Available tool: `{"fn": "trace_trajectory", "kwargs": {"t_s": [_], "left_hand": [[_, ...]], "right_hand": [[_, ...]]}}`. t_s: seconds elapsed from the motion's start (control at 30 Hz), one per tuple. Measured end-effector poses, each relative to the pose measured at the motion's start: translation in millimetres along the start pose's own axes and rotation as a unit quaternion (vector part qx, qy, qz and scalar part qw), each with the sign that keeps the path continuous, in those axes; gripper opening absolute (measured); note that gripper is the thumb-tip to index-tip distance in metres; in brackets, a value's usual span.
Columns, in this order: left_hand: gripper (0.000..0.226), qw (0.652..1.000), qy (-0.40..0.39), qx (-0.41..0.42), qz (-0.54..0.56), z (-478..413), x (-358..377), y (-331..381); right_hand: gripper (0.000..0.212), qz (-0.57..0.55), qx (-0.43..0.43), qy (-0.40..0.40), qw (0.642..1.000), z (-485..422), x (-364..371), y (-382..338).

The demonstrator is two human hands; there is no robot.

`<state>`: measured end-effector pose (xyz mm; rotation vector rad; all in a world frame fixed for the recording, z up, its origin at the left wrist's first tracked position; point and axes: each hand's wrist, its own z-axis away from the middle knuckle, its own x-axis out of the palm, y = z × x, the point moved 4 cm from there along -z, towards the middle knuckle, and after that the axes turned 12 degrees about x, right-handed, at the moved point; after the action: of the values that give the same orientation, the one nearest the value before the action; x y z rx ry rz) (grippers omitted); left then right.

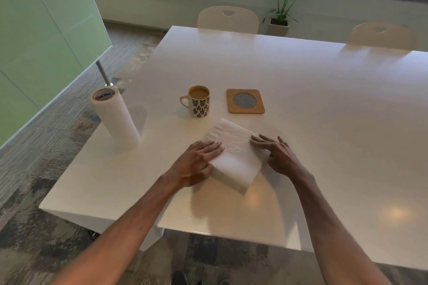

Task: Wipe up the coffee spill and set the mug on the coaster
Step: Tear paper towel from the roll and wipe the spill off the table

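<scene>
Worktop (301, 99): white and glossy; it carries every thing named below; no brown stain shows on its bare surface.
Paper towel roll (115, 120): stands upright near the left edge, well apart from the hands.
Folded paper towel (234, 150): lies flat between the two hands; its long axis runs away from the person, the near end swung a little to the right; whether the spill lies under it cannot be told.
Left hand (196, 162): open, fingers straight and flat on the towel's left edge; it grips nothing.
Right hand (275, 152): open, fingers spread, the tips resting on the towel's right edge; it grips nothing.
Coaster (245, 101): square, cork-coloured with a round mesh centre; beyond the towel's far corner and bare.
Mug (199, 102): upright and nearly full of milky coffee; it stands on the bare worktop just left of the coaster, apart from it, with its handle pointing left.
Deciding relation: the mug lies beyond the hands and a little left of the towel; the left hand is the nearer and is on the handle side; the coaster is a short shift to the mug's right.
Judgement: wiping looks to be the step in hand; the mug is not yet on the coaster; so full a mug would need a level, slow carry.
</scene>
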<state>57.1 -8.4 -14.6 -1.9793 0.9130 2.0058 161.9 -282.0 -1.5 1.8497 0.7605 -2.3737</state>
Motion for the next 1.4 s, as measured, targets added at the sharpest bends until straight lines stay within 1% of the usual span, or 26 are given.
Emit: {"fn": "trace_trajectory", "kwargs": {"t_s": [0.1, 0.17, 0.23, 0.27, 0.3, 0.37, 0.4, 0.43, 0.5, 0.57, 0.63, 0.77, 0.83, 0.87, 0.93, 1.0, 1.07, 1.13, 1.23, 1.4], "left_hand": [[0.075, 0.999, 0.008, 0.035, 0.026, 5.8, -4.9, 2.5], [0.067, 0.998, 0.041, 0.043, 0.002, 4.8, -6.8, 4.3], [0.062, 0.996, 0.083, 0.026, -0.027, -3.0, -7.3, 5.1], [0.061, 0.995, 0.091, 0.013, -0.031, -8.7, -6.6, 5.0], [0.061, 0.996, 0.089, 0.004, -0.031, -14.9, -5.3, 4.8], [0.063, 0.997, 0.066, 0.000, -0.028, -27.1, -0.6, 3.5], [0.065, 0.998, 0.051, -0.001, -0.028, -31.9, 2.9, 1.6], [0.067, 0.999, 0.035, -0.003, -0.029, -35.5, 7.2, -0.5], [0.070, 0.999, 0.001, -0.012, -0.032, -37.8, 16.7, -4.2], [0.071, 0.999, -0.020, -0.021, -0.030, -34.7, 23.6, -8.6], [0.072, 0.999, -0.019, -0.024, -0.028, -30.9, 25.3, -12.7], [0.070, 0.999, -0.017, -0.015, -0.034, -30.1, 22.4, -15.5], [0.066, 0.999, -0.002, -0.012, -0.036, -30.9, 16.5, -17.3], [0.065, 0.999, 0.012, -0.011, -0.037, -31.1, 12.4, -18.6], [0.066, 0.999, 0.033, -0.016, -0.031, -31.7, 4.4, -22.8], [0.068, 1.000, 0.011, -0.019, -0.016, -33.1, 2.7, -27.4], [0.068, 0.999, -0.036, -0.011, -0.012, -33.9, 6.2, -29.7], [0.067, 0.999, -0.044, -0.011, -0.009, -32.7, 8.3, -30.7], [0.063, 1.000, 0.001, -0.024, -0.003, -27.6, 6.2, -28.6], [0.055, 0.997, 0.061, -0.044, -0.006, -18.9, 1.1, -19.4]], "right_hand": [[0.094, -0.009, 0.005, 0.001, 1.000, 1.1, -8.2, 0.3], [0.094, -0.021, 0.024, 0.041, 0.999, 1.4, -16.4, 0.2], [0.094, -0.045, 0.045, 0.087, 0.994, 3.1, -20.6, -4.6], [0.090, -0.054, 0.043, 0.097, 0.993, 3.9, -19.0, -11.9], [0.084, -0.062, 0.033, 0.093, 0.993, 5.1, -13.8, -22.3], [0.065, -0.069, 0.000, 0.057, 0.996, 7.0, 5.9, -45.2], [0.062, -0.052, -0.009, 0.029, 0.998, 7.3, 19.0, -54.5], [0.069, -0.023, -0.006, -0.001, 1.000, 7.3, 32.4, -60.3], [0.090, 0.031, 0.013, -0.045, 0.998, 7.9, 53.5, -62.3], [0.102, 0.047, 0.025, -0.055, 0.997, 9.4, 62.1, -58.0], [0.105, 0.057, 0.028, -0.051, 0.997, 11.4, 62.9, -54.4], [0.107, 0.065, 0.031, -0.073, 0.995, 11.2, 62.9, -54.7], [0.109, 0.060, 0.032, -0.089, 0.994, 9.5, 60.4, -55.1], [0.109, 0.046, 0.032, -0.090, 0.994, 7.9, 57.2, -54.8], [0.107, 0.004, 0.032, -0.061, 0.998, 4.0, 50.3, -54.4], [0.106, -0.017, 0.033, -0.041, 0.998, 1.2, 50.7, -57.2], [0.106, -0.013, 0.036, -0.060, 0.997, 0.6, 59.9, -63.4], [0.104, 0.006, 0.034, -0.058, 0.998, 0.8, 68.8, -66.6], [0.099, 0.009, 0.027, -0.038, 0.999, 1.5, 71.1, -66.6], [0.096, -0.040, 0.020, -0.027, 0.999, 4.6, 62.2, -67.6]]}}
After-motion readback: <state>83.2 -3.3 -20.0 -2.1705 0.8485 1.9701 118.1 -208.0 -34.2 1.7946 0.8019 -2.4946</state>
